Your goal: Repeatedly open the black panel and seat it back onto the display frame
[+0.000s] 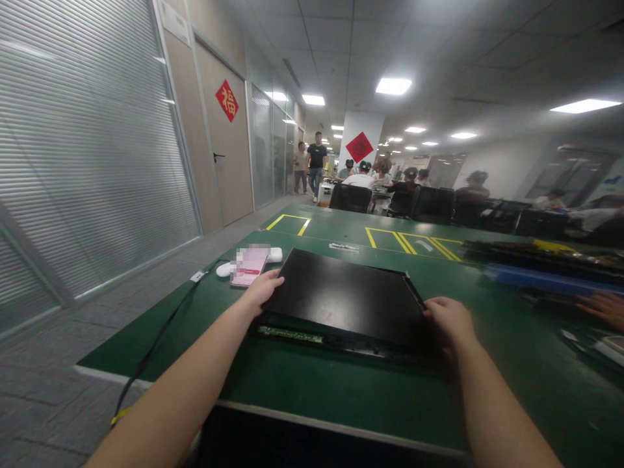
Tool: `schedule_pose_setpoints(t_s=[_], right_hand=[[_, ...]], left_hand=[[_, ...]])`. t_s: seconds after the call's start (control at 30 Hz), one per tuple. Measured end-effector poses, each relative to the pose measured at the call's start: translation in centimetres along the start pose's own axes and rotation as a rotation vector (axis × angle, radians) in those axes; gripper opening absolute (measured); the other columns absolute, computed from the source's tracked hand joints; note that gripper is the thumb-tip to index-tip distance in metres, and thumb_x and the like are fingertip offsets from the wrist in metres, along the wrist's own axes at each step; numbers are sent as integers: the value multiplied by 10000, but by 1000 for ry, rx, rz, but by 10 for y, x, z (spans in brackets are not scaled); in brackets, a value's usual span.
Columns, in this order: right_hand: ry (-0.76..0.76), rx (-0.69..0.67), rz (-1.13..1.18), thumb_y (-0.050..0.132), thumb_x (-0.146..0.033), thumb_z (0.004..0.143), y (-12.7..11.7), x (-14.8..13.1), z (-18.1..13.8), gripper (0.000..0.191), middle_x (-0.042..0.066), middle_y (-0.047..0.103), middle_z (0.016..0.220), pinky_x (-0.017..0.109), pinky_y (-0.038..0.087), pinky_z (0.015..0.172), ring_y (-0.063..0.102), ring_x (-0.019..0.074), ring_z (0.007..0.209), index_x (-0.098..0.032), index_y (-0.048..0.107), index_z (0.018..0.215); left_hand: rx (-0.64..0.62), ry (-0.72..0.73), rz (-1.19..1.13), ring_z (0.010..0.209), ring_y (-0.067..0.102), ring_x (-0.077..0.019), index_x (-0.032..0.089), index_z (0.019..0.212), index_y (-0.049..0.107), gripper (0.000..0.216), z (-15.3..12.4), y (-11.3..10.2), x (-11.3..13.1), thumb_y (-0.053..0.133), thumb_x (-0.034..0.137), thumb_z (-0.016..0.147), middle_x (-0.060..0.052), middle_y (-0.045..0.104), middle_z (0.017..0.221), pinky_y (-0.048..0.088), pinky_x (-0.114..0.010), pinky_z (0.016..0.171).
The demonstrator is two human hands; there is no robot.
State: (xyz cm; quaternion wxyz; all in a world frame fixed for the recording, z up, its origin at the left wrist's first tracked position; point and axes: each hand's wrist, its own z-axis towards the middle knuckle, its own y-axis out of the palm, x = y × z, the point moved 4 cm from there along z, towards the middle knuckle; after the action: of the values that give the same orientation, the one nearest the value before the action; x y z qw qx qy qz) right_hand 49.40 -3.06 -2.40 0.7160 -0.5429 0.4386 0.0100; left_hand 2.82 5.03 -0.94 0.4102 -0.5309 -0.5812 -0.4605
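A flat black display panel (346, 292) with a dull sheen is held at table height in front of me. My left hand (262, 294) grips its left edge, thumb on top. Its right edge is pinched between the fingers of my right hand (451, 317); a thin dark strip (414, 290) runs along that side. Below the panel's near edge shows a long black bar with a narrow green circuit board (291, 335) on its left part. Whether the bar is joined to the panel I cannot tell.
Beyond my left hand lie a phone (251, 266) and white rounded objects (274, 254) on the green table (312, 383). A black cable (160, 331) crosses the left edge. At right are a stack of dark parts (531, 255), a blue tray (517, 278) and another person's hand (604, 311).
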Motion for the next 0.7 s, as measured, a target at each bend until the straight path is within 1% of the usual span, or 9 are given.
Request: schedule_pose_setpoints(t_s=[0.1,0.23,0.53,0.63,0.7], right_hand=[[-7,7,-1,553,-368,773,1,2,1,272,30,754,793,291,427,636,674,220,807,-230,742,912],[-9,13,9,554,-369,771,2,3,2,278,36,754,796,293,432,636,677,223,816,-227,743,918],[2,2,31,553,-367,751,1,2,2,293,64,757,810,292,433,596,680,233,785,-214,747,908],[-3,1,21,550,-364,747,0,2,1,296,57,756,805,294,435,611,678,233,803,-217,747,913],[-7,-3,9,546,-367,754,1,1,1,293,47,755,805,296,433,625,675,228,805,-223,745,912]], left_hand=[[14,6,6,566,685,-197,161,1328,556,454,2,-2,-1,567,112,877,-64,743,748,545,-291,539],[-15,19,-22,566,685,-188,154,1343,544,463,3,-1,-1,560,98,884,-68,742,754,548,-282,544],[-53,-28,-69,566,687,-181,182,1397,505,510,0,0,0,550,97,896,-65,750,783,553,-279,551],[-49,-32,-80,568,688,-180,194,1387,515,503,0,1,0,548,102,894,-57,753,788,552,-280,555],[-38,-35,-71,574,690,-183,196,1335,563,468,2,0,-1,568,107,876,-54,754,790,549,-277,554]])
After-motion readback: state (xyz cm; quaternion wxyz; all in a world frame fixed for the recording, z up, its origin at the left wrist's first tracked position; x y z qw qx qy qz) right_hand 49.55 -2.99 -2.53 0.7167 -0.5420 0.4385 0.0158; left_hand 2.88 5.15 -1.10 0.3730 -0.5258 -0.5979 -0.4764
